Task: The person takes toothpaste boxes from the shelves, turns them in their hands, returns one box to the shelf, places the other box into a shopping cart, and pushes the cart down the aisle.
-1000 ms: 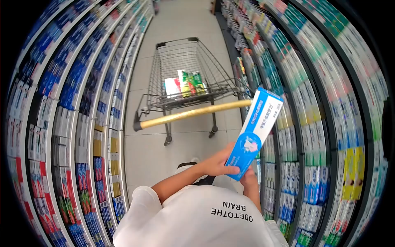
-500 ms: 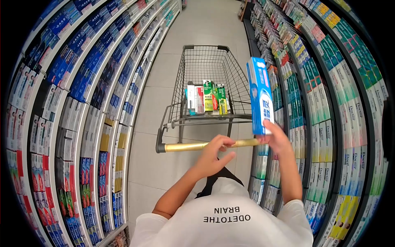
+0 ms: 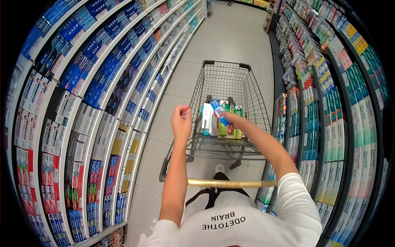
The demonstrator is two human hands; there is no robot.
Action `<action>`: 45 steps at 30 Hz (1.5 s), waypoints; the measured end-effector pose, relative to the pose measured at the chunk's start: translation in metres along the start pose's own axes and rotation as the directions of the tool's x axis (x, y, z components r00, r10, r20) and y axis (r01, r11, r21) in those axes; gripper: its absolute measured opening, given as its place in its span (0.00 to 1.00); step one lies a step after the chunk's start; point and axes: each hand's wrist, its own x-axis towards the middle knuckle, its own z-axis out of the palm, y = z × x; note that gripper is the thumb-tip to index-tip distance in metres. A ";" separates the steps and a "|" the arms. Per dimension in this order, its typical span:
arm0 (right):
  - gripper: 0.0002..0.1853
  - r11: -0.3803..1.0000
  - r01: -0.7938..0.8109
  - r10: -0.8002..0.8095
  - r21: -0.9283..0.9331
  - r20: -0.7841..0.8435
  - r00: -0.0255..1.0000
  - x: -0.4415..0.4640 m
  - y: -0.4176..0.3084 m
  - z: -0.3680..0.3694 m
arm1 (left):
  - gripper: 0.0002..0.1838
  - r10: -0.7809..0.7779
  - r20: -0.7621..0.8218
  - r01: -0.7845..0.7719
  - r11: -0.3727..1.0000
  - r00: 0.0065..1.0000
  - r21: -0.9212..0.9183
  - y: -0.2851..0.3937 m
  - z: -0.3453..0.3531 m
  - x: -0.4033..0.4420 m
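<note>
My right hand (image 3: 233,120) grips a blue toothpaste box (image 3: 217,108) over the child-seat end of the shopping cart (image 3: 228,66). The box tilts and overlaps other packages below it. My left hand (image 3: 181,122) is raised beside the cart's left side, its fingers curled in, with nothing visible in them. Standing in the cart are a white box (image 3: 206,116), a green-and-white package (image 3: 224,105) and several other oral-care packs, partly hidden by the right hand. The gold handlebar (image 3: 230,183) lies near my body, and neither hand touches it.
Shelves of boxed toothpaste (image 3: 94,88) line the left side. On the right, a dark shelf (image 3: 329,136) holds more boxes, with hanging packs (image 3: 296,53) farther along. A tiled floor (image 3: 230,37) runs between them. My shoe (image 3: 220,168) shows under the cart.
My right hand has carried the blue toothpaste box from the right shelf side to over the cart. My left hand has left the handlebar area, risen leftward, and its fingers have curled.
</note>
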 end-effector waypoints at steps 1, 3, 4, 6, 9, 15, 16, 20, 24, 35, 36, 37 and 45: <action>0.16 1.000 0.009 -0.009 0.025 -0.002 1.000 0.022 0.003 0.012 | 0.05 0.018 -0.032 -0.016 0.998 0.999 0.066 0.005 -0.004 -0.001; 0.19 1.000 0.005 -0.005 0.019 -0.014 1.000 0.072 0.012 0.033 | 0.04 0.073 -0.032 -0.065 0.975 0.997 0.213 0.003 -0.009 -0.004; 0.22 0.999 0.032 -0.030 0.017 -0.102 0.994 0.112 0.025 0.045 | 0.04 0.144 0.007 -0.140 0.947 0.990 0.288 -0.001 -0.009 -0.005; 0.28 0.995 0.099 -0.102 -0.024 -0.233 0.967 0.152 0.041 0.067 | 0.03 0.217 0.076 -0.230 0.901 0.973 0.368 -0.004 -0.007 -0.006; 0.33 0.971 0.062 -0.144 -0.231 -0.358 0.922 0.188 0.052 0.089 | 0.03 0.225 0.147 -0.265 0.882 0.963 0.390 0.001 -0.003 -0.006; 0.38 0.991 -0.114 0.038 -0.075 -0.652 0.757 0.156 0.026 0.129 | 0.04 0.238 0.183 -0.292 0.876 0.954 0.385 -0.003 -0.003 -0.005; 0.38 0.964 -0.112 -0.079 -0.240 -0.665 0.743 0.179 0.041 0.132 | 0.04 0.239 0.185 -0.294 0.876 0.953 0.383 -0.003 -0.003 -0.004; 0.44 0.818 -0.240 -0.047 -0.522 -0.477 0.878 0.143 0.038 0.123 | 0.05 0.210 0.176 -0.264 0.881 0.962 0.393 -0.004 -0.004 -0.006; 0.38 0.491 -0.100 -0.003 -0.865 -0.117 0.993 0.161 0.040 0.102 | 0.05 0.180 0.226 -0.258 0.883 0.957 0.391 -0.002 -0.006 -0.009; 0.20 0.113 0.379 -0.685 -0.918 0.204 0.699 0.003 -0.024 0.017 | 0.04 0.196 0.412 -0.319 0.912 0.890 0.256 0.007 0.010 -0.031; 0.20 0.113 0.352 -0.671 -0.929 0.190 0.717 -0.041 -0.020 0.020 | 0.05 0.178 0.440 -0.305 0.922 0.880 0.238 0.009 0.010 -0.032; 0.20 0.111 0.325 -0.655 -0.939 0.177 0.735 -0.085 -0.014 0.023 | 0.05 0.161 0.452 -0.280 0.937 0.878 0.209 0.010 0.010 -0.032; 0.15 0.360 0.033 -0.581 -0.932 -0.197 0.790 -0.147 0.045 -0.018 | 0.09 0.182 0.731 -0.436 0.883 0.657 0.173 0.045 0.046 -0.045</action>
